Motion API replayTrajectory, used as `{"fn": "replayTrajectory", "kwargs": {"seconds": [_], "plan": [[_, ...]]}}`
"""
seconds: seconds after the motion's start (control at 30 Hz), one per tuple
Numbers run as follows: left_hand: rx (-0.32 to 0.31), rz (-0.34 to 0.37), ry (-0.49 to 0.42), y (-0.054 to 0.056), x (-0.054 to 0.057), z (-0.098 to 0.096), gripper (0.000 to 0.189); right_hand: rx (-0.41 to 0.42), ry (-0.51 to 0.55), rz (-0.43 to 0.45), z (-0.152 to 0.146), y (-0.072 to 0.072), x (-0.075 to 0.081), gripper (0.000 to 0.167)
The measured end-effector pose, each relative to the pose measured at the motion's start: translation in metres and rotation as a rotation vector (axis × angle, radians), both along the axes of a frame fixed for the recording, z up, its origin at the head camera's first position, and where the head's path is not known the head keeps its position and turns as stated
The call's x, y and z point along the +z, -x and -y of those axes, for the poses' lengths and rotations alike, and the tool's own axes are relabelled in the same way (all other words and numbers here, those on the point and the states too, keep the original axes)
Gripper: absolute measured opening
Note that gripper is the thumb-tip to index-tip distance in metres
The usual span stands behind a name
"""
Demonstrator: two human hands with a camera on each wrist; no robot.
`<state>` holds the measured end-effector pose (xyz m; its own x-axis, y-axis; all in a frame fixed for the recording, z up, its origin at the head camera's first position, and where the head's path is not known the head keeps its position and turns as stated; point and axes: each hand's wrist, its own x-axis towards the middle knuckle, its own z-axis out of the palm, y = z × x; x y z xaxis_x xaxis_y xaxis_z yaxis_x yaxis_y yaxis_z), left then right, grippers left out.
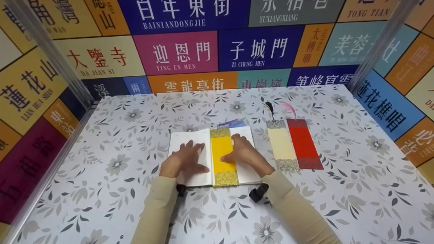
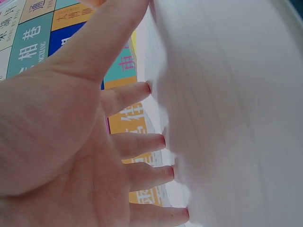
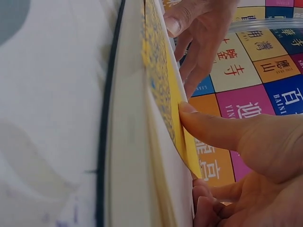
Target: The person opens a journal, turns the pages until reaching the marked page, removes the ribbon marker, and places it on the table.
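One yellow bookmark (image 1: 223, 149) lies lengthwise on an open book (image 1: 250, 176), along the inner side of the right page, and its left edge is close to the middle fold. Its two end bands are patterned, and behind its upper end a bluish-purple tassel (image 1: 234, 123) lies partly on the page. The right hand (image 1: 248, 153) is over the right page. Its thumb (image 3: 208, 127) touches the yellow face of the bookmark near the right edge, while the other fingers are bent, at or just beside this same edge. If these fingers really pinch the bookmark, I cannot tell. The left hand (image 1: 185, 158) is on the left page with fingers spread wide; in the left wrist view the fingertips stand apart from each other against the white paper. This hand holds nothing, and the yellow bookmark is to the right of its fingers, near but not touched.

To the right of the book, a cream bookmark (image 1: 282, 144) with a black tassel (image 1: 270, 107) and a red bookmark (image 1: 305, 144) with a pink tassel (image 1: 290, 110) lie side by side, slightly slanted. All rest on the desk (image 1: 118, 200), which has a grey floral pattern. Behind it stands a wall (image 1: 174, 51) of coloured name panels.
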<state>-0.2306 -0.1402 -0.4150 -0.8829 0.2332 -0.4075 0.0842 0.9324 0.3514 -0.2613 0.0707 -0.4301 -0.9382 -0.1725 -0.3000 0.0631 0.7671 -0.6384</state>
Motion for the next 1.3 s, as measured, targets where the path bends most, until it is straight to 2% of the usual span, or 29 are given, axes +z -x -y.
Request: {"fn": "replayTrajectory", "kwargs": {"seconds": [0.1,0.4,0.63,0.77,0.9,1.0,1.1,1.3], "plan": [[-0.004,-0.006,-0.003,0.001,0.0,0.0,0.093,-0.013,0.003,0.005,0.0,0.0,0.0,0.084],[-0.016,-0.016,0.019,0.002,0.001,-0.001,0.092,0.005,0.031,-0.023,0.0,-0.003,0.0,0.058],[-0.012,-0.012,0.011,0.001,0.001,-0.001,0.092,0.004,0.032,-0.02,-0.003,-0.003,-0.002,0.052],[-0.009,-0.017,0.013,0.002,0.0,-0.001,0.091,-0.015,0.12,-0.007,-0.005,-0.002,-0.003,0.045],[0.004,0.003,0.011,0.002,0.0,0.0,0.091,-0.047,0.236,0.042,-0.008,-0.001,-0.003,0.04],[0.007,0.011,0.01,0.002,0.0,0.0,0.091,-0.056,0.31,0.076,-0.01,-0.001,-0.003,0.043],[-0.014,-0.01,0.018,0.002,0.0,-0.001,0.091,-0.076,0.387,0.098,-0.012,-0.001,-0.002,0.047],[-0.028,-0.036,0.021,0.0,0.001,-0.003,0.09,-0.112,0.485,0.107,-0.023,-0.002,0.008,0.054]]}}
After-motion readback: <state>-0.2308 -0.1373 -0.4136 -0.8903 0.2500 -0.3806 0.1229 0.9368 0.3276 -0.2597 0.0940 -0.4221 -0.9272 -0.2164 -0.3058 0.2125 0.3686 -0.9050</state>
